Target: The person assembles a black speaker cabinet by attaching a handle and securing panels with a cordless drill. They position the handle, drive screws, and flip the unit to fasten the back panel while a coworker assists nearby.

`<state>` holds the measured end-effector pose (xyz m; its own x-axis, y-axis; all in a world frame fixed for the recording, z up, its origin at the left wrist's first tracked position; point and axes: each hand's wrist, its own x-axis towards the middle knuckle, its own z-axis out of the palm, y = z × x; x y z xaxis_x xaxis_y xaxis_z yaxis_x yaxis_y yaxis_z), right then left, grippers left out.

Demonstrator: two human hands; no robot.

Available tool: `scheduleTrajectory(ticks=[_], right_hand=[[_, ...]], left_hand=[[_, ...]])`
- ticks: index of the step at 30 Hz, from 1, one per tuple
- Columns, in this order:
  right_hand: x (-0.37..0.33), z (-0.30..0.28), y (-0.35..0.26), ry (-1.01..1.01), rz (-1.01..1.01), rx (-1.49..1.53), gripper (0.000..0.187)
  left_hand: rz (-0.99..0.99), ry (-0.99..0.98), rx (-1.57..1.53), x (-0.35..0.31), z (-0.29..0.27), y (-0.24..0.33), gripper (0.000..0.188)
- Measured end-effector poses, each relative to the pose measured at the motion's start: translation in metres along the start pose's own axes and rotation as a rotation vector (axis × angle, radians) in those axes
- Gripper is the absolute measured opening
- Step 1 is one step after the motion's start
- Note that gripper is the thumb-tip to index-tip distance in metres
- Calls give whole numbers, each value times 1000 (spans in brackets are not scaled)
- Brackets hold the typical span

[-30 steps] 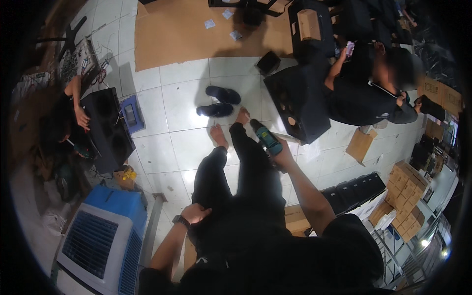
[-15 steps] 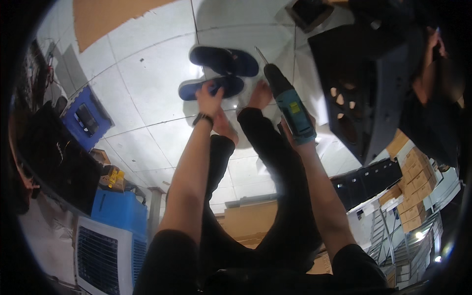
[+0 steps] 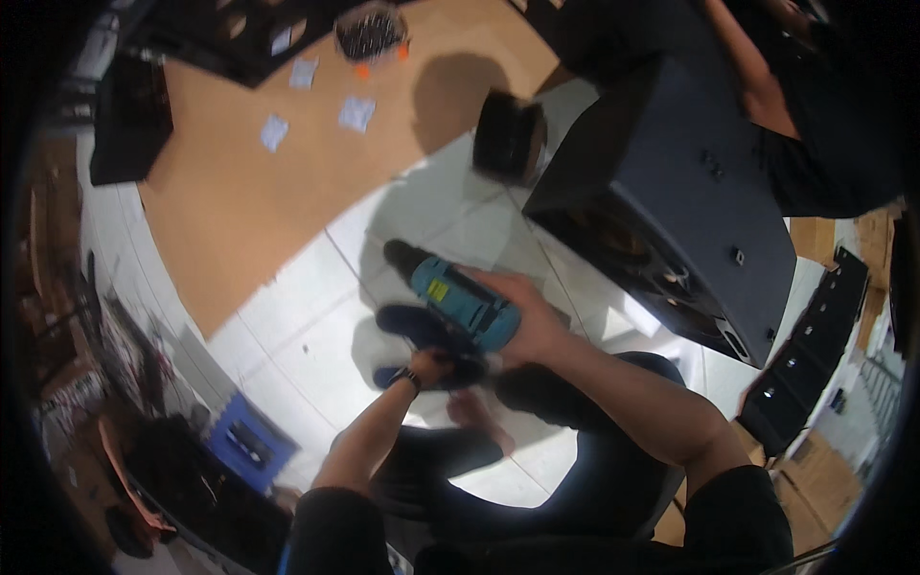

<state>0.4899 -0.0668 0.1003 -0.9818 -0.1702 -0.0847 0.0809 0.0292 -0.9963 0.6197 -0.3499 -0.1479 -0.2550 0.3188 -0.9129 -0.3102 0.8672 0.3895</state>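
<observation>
In my right hand (image 3: 527,316) is a teal and black cordless drill (image 3: 470,305), its dark chuck pointing up and to the left. My left hand (image 3: 433,364), with a dark band at the wrist, is low beside a pair of dark blue slippers (image 3: 404,322) on the tiled floor. Its fingers are small and blurred, so I cannot make out whether they grip anything. The drill and my right hand partly cover the slippers. One of my bare feet (image 3: 470,410) shows just below them.
A large black speaker cabinet (image 3: 671,211) stands at right, beside another person's arm (image 3: 747,72). A smaller black box (image 3: 508,139) is near it. On the cardboard sheet (image 3: 240,211) lie small clear bags (image 3: 356,113) and a tub of screws (image 3: 371,34). A blue plastic stool (image 3: 251,443) is at left.
My view has swung, bringing more of the cardboard sheet and the cabinet into sight. The drill has come inward over the slippers, close to my left hand, and its tip has turned further left.
</observation>
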Motion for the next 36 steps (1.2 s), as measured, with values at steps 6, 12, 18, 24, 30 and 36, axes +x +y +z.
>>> scheduleTrajectory(ticks=[6, 12, 18, 24, 30, 36], right_hand=[[6, -23, -20, -39, -140, -101, 80], [-28, -48, -13, -129, -264, -153, 84], [-48, -36, 4, -180, -222, -303, 76], [18, 16, -19, -112, -197, -682, 58], [126, 42, -55, -333, -110, -557, 66], [179, 55, -81, -250, -244, -440, 73]], left_hand=[[-483, -209, -173, 9, -221, -12, 65], [-417, 663, -583, 27, -320, -61, 101], [-510, 811, -597, 61, -322, -49, 133], [-797, 800, -577, 75, -319, -45, 178], [-817, 721, -627, 86, -322, -47, 166], [-808, 731, -590, 82, -324, -52, 155]])
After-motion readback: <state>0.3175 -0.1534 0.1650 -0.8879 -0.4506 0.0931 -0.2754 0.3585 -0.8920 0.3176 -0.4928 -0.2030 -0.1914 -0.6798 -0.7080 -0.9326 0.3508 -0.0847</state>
